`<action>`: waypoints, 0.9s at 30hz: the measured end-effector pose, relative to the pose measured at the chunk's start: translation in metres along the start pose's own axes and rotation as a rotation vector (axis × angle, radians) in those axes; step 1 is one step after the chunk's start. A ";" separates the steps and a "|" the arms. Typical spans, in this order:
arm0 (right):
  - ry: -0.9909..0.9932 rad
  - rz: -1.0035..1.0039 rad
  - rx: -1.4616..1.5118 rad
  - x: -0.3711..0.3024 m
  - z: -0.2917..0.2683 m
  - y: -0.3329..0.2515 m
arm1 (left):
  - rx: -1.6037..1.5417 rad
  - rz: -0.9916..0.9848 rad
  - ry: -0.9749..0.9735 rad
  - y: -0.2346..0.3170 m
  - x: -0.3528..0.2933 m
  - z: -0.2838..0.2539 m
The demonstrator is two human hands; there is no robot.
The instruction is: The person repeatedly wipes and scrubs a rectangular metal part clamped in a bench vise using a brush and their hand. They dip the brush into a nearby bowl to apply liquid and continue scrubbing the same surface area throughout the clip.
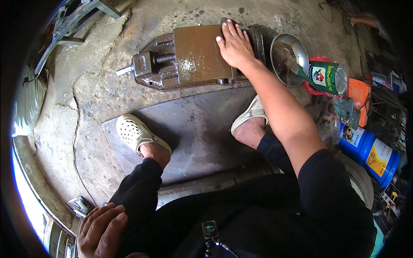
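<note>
A large, oily machine vise [161,75] lies on the floor in front of me, its threaded screw [164,58] showing at the left. Its broad brown top [195,51] shines with wet liquid. My right hand [235,46] lies flat with fingers stretched on the right part of this top. A dark edge, perhaps of an abrasive sheet [223,21], peeks out by the fingertips; the rest is hidden under the hand. At the lower left my left hand [101,230] rests near my left knee, fingers loosely bent and lying together, with nothing seen in it.
A metal bowl [278,47] with a brush [301,74] stands right of the vise. Beyond it are a green can [333,78], an orange container [360,94] and a blue bucket [365,148]. My shoes stand on a metal sheet [193,124]. A metal frame [71,26] is far left.
</note>
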State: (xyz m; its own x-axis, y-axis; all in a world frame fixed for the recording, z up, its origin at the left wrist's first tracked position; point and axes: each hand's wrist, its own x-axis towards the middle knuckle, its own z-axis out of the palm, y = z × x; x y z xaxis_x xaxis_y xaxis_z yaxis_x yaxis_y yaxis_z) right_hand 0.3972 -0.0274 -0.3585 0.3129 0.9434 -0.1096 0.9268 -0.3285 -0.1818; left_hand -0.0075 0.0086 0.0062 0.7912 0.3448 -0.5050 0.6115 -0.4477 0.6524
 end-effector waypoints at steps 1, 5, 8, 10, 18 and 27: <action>0.032 -0.033 0.011 0.002 -0.001 -0.001 | -0.003 0.002 0.002 0.000 -0.001 -0.001; -0.119 -0.008 0.032 -0.075 -0.001 -0.011 | -0.022 -0.001 0.026 -0.005 -0.002 -0.002; -0.227 0.056 0.032 -0.096 -0.005 -0.015 | -0.017 -0.006 0.005 -0.007 0.002 -0.006; -0.055 -0.046 0.024 -0.074 -0.002 -0.010 | -0.007 0.014 0.001 -0.004 0.002 -0.006; -0.051 -0.092 -0.059 -0.046 -0.002 -0.026 | 0.027 0.015 0.043 0.001 -0.006 -0.002; 0.080 -0.137 -0.127 -0.004 -0.001 -0.020 | -0.001 0.036 0.018 0.000 -0.004 -0.002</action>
State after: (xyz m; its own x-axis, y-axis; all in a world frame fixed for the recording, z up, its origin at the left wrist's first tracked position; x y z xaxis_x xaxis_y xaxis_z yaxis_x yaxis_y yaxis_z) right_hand 0.3776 -0.0246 -0.3539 0.1931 0.9811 -0.0132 0.9790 -0.1935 -0.0646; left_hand -0.0103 0.0091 0.0096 0.8123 0.3438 -0.4710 0.5830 -0.4589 0.6705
